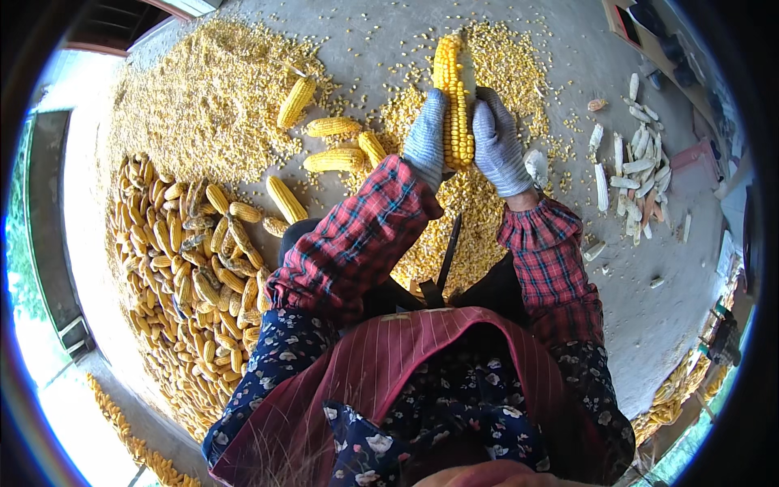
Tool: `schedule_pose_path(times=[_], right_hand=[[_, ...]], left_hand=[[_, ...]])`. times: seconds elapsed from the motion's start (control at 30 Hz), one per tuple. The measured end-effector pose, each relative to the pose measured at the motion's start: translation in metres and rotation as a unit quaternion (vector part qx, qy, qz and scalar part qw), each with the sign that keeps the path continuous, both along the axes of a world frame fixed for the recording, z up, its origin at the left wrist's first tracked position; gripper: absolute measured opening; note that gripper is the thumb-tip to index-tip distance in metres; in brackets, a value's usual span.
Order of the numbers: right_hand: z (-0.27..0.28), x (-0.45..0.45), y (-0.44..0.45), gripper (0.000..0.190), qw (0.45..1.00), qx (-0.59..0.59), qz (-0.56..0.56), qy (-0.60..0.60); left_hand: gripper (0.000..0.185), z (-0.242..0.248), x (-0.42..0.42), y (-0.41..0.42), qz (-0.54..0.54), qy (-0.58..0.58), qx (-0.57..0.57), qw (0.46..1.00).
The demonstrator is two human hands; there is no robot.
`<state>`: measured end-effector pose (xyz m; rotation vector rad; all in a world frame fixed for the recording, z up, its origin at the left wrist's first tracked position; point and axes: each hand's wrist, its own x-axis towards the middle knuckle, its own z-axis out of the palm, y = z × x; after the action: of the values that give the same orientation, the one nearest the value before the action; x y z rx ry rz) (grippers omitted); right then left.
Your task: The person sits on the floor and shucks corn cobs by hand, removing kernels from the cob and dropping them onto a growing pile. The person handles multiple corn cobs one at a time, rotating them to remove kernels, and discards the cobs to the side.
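Observation:
A yellow ear of corn (453,115) is held upright in the picture, above a heap of loose kernels. My left hand (427,137), in a grey-blue knit glove, grips its left side. My right hand (499,143), gloved alike, presses against its right side with the fingers curled; whatever lies in that palm is hidden. Along the ear's upper right edge runs a pale greyish strip (468,73), which I cannot make out clearly. Beneath my forearms spreads the kernel heap (468,225), crossed by a thin dark rod or strap (450,252).
To the left lies a large pile of unshelled ears (195,292), with a broad kernel heap (201,97) beyond it. Several loose ears (335,159) rest near my left forearm. Bare cobs (639,164) are heaped on the concrete floor (633,304) at right, near a pink plastic object (697,161).

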<state>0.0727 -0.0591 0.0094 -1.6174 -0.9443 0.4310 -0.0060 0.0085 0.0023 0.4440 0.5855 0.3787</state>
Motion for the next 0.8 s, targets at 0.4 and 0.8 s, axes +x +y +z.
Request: schedule_pose_path(times=[0.4,0.8], right_hand=[[0.008,0.021,0.009,0.038,0.979,0.012,-0.077,0.188],[-0.022,0.016,0.004,0.032,0.975,0.072,-0.174,-0.117]], left_hand=[[0.046,-0.016,0.005,0.004,-0.057,0.049,0.154,0.985],[0.043,-0.021,0.016,-0.024,-0.024,0.042,0.002,0.999]])
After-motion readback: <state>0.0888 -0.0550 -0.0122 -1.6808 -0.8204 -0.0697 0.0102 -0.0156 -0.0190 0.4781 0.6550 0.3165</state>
